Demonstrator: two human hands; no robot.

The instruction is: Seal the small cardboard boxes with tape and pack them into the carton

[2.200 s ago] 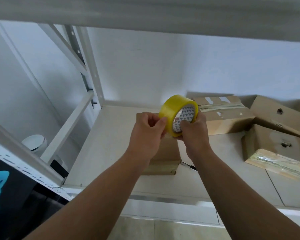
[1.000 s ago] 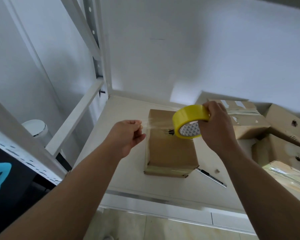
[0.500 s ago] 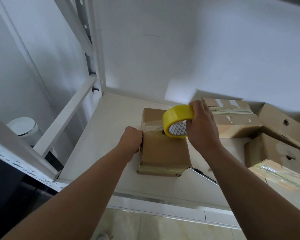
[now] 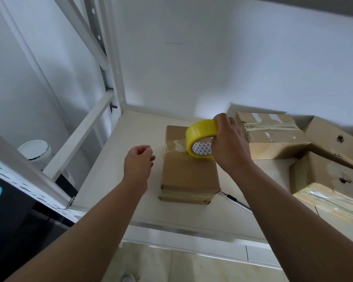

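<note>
On the shelf (image 4: 139, 129), our right hand (image 4: 230, 143) grips the roll (image 4: 201, 131) over the box (image 4: 189, 169) while our left hand (image 4: 138, 161), loosely curled on nothing, hovers just beside it, so we should keep the strip (image 4: 174, 145) taut and press it flat across the seam.

Matt cardboard box (image 4: 189, 171), glossy yellow plastic tape roll (image 4: 200, 132).

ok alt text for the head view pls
A person's right hand holds a yellow tape roll against a small cardboard box on a white shelf, clear tape stuck across its top. The left hand hovers beside it, empty. More taped boxes lie to the right.
</note>
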